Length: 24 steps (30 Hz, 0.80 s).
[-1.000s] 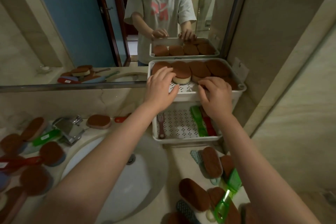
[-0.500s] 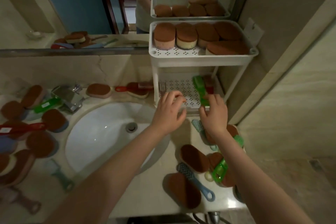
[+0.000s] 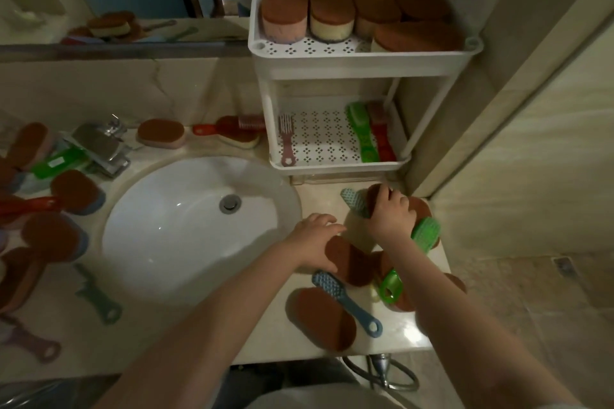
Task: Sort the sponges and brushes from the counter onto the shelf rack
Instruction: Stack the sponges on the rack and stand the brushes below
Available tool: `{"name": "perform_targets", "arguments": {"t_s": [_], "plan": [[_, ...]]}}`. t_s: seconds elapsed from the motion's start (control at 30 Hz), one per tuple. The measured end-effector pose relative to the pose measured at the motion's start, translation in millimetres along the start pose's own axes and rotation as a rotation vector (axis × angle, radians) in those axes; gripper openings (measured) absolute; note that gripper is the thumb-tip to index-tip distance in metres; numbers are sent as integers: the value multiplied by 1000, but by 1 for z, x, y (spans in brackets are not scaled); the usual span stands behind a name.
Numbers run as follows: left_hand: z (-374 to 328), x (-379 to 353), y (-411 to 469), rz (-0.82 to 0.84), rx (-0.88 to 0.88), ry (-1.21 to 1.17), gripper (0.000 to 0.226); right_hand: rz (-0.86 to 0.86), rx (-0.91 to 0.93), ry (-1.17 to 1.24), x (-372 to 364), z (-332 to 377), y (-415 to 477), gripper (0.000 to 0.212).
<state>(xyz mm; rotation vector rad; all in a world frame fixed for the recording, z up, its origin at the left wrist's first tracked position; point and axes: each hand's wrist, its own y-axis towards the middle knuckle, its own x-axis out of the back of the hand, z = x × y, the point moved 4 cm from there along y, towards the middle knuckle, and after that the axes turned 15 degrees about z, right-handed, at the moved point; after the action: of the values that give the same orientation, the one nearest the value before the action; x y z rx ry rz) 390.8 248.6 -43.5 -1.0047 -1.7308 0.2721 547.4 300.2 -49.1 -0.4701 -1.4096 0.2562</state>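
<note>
Lying on the counter [image 3: 398, 329] just below the rack [image 3: 365, 68], a sponge [image 3: 374, 191] is clasped by the right hand [image 3: 390, 214]; the left hand [image 3: 314, 237], slack-fingered, is held over a nearer sponge [image 3: 352, 264].

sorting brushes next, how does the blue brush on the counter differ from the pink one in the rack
Besides colour, the blue brush lies on the counter, the pink brush in the rack's lower tier. The blue brush slants, partly over a brown sponge; the pink brush lies straight. Both have a holed handle end.
</note>
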Motion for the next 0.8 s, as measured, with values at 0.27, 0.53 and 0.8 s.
{"name": "perform_targets", "arguments": {"t_s": [0.27, 0.53, 0.8], "plan": [[-7, -21, 23, 96, 28, 149, 92, -197, 58, 250, 14, -4, -6, 79], [7, -9, 15, -91, -5, -55, 85, -224, 276, 494, 26, 7, -10, 74], [47, 24, -24, -402, 106, -344, 76, -233, 410, 619, 38, 34, -25, 68]]}}
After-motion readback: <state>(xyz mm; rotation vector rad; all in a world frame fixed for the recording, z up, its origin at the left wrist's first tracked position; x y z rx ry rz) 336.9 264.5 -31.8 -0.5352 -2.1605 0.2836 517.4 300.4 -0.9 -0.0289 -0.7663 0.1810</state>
